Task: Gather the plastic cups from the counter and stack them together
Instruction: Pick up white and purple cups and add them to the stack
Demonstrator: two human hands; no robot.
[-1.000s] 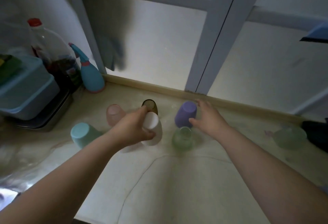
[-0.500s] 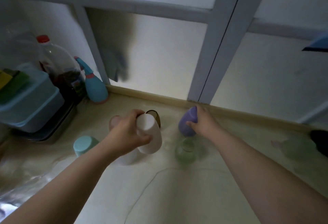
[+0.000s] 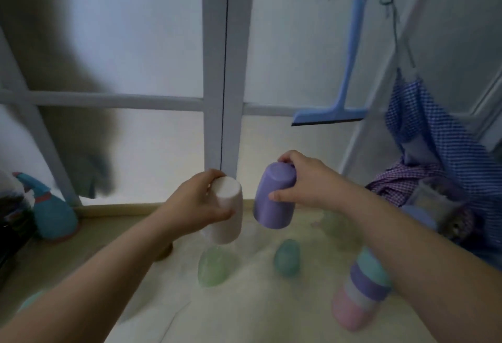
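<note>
My left hand (image 3: 197,207) grips a white plastic cup (image 3: 227,212), upside down and lifted above the counter. Beside it my right hand (image 3: 307,182) holds a purple cup (image 3: 274,198), also bottom up and raised; the two cups are close but apart. Below them on the counter stand a pale green cup (image 3: 214,268) and a teal cup (image 3: 287,257). A stack of several pink, white, purple and teal cups (image 3: 358,293) stands under my right forearm, partly hidden. Another light blue cup (image 3: 30,302) shows at the lower left, behind my left arm.
A teal spray bottle (image 3: 51,212) stands at the left by the frosted window. A blue squeegee (image 3: 342,93) hangs on the wall. Checked cloth (image 3: 440,158) and other items crowd the right side of the beige counter (image 3: 244,315).
Both hands have lifted their cups off the counter and brought them closer together. The camera has tilted up and shifted right, revealing the cup stack, squeegee and cloth.
</note>
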